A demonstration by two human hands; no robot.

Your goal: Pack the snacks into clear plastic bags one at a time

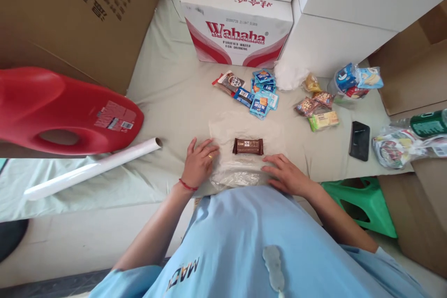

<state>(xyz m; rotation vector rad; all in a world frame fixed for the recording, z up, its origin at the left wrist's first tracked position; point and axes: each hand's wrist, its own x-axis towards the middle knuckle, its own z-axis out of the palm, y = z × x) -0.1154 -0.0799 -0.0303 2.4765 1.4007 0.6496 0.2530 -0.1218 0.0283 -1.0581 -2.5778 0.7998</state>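
Note:
A brown wrapped snack bar (pixel 247 146) lies flat on a clear plastic bag (pixel 223 126), which is spread over the cloth and crumpled at its near edge. My left hand (pixel 200 160) rests flat at the bag's left side, fingers apart and pointing forward; it wears a ring and a red wrist cord. On the other side, my right hand (pixel 283 173) lies with spread fingers touching the bag's right edge, close to the bar. Neither hand holds anything. Just beyond the bag sit several blue snack packets (pixel 262 93) and a brown-and-red packet (pixel 230 82).
A white Wahaba carton labelled Wahaha (pixel 240 32) stands at the back. Left are a red plastic seat (pixel 80 107) and a white roll (pixel 94 170). Toward the right lie cookie packs (pixel 307 106), a phone (pixel 359 140) and a bagged bundle (pixel 391 149); a green stool (pixel 380 209) stands below.

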